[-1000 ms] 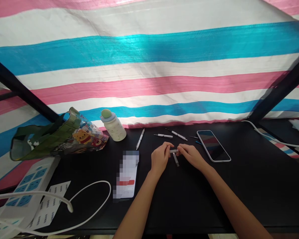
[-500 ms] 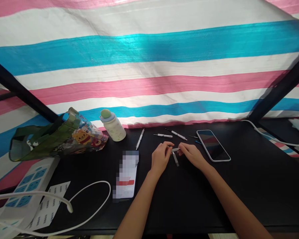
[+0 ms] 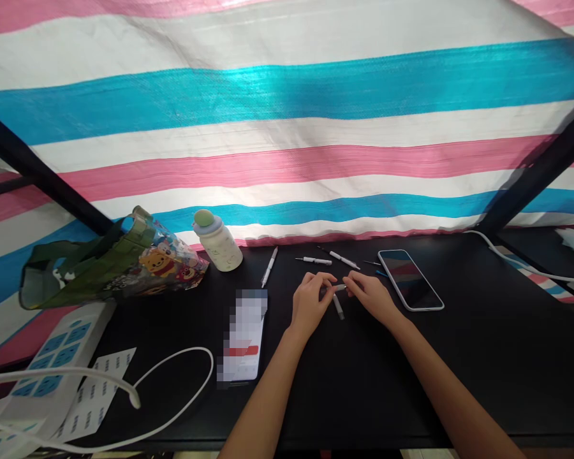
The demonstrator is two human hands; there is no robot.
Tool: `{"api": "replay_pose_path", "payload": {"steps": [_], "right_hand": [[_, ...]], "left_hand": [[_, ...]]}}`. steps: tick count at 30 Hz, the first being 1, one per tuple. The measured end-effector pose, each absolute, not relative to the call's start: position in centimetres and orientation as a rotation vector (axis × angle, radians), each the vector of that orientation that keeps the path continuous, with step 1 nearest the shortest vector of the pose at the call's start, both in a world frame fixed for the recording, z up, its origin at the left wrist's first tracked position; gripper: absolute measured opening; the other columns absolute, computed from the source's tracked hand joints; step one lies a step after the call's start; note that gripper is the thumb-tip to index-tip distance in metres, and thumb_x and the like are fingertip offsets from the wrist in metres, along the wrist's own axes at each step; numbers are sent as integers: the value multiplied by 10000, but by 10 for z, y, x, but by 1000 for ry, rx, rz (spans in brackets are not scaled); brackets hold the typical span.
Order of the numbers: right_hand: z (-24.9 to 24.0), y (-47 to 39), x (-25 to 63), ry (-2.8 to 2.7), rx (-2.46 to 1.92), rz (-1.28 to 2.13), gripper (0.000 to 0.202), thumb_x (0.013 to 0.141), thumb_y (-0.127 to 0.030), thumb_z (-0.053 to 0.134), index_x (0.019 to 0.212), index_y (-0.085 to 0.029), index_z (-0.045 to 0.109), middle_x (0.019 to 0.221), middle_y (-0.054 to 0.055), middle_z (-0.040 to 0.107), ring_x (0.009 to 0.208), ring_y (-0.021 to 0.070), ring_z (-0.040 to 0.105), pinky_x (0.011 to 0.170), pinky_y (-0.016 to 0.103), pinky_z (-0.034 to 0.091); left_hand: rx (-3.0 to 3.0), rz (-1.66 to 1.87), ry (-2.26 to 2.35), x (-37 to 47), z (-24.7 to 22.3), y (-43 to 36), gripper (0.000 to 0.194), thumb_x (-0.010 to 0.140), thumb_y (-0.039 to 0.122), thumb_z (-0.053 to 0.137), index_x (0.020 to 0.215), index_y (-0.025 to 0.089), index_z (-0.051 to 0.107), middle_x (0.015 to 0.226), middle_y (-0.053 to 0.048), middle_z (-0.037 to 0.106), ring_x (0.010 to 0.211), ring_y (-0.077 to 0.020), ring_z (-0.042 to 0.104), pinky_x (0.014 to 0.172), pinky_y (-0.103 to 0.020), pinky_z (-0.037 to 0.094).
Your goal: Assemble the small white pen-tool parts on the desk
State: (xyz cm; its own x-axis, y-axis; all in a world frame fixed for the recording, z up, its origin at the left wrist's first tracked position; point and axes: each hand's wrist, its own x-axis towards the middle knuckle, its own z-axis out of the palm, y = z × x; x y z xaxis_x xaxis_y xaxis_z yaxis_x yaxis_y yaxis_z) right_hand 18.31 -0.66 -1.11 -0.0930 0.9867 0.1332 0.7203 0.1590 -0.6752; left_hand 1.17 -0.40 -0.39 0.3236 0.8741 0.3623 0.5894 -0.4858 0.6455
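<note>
Between my fingertips is a small white pen part point(image 3: 339, 287), held level above the black desk. My left hand point(image 3: 310, 299) pinches its left end, and my right hand point(image 3: 367, 294) pinches its right end. A second pen piece, a pale barrel with a grey grip point(image 3: 339, 306), lies just below, partly behind the held part. Beyond my hands lie a white pen point(image 3: 314, 260) and another white pen point(image 3: 344, 260) with a thin dark tip. Beside my right hand are a blue piece point(image 3: 381, 273) and a thin dark refill-like stick point(image 3: 370, 262).
A white pen point(image 3: 270, 266) lies near a bottle point(image 3: 219, 242) and a printed bag point(image 3: 138, 261). A lit phone point(image 3: 246, 338) is left of my arms, a dark-screened phone point(image 3: 410, 279) right. A power strip point(image 3: 52, 350), white cable point(image 3: 205, 376) and label sheet point(image 3: 98, 395) occupy the left.
My hands keep their pinch on the pen part and shift only slightly. The things on the desk stay where they were.
</note>
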Motion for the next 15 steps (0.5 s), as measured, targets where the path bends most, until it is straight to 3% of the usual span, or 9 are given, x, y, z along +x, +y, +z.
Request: {"api": "replay_pose_path", "payload": {"steps": [9,15], "right_hand": [[-8,-7,183,-1874,-1662,541,394,864,-453,358,597,-200,499,582,-13,611,549,123,542,508,210,293],[-6,-8,182,-1897,-1626,535,285,871,-399,371,731,-225,549,614,-18,626,599,141,572,539,214,318]], "left_hand": [[2259,973,1270,11,-8,-2,162,835,276,545,994,256,561,846,33,627,871,-146,506,751,-255,426],[2376,846,1269,11,-10,-1,248,817,254,553,1065,257,543,843,20,590,838,-151,509,738,-262,422]]}}
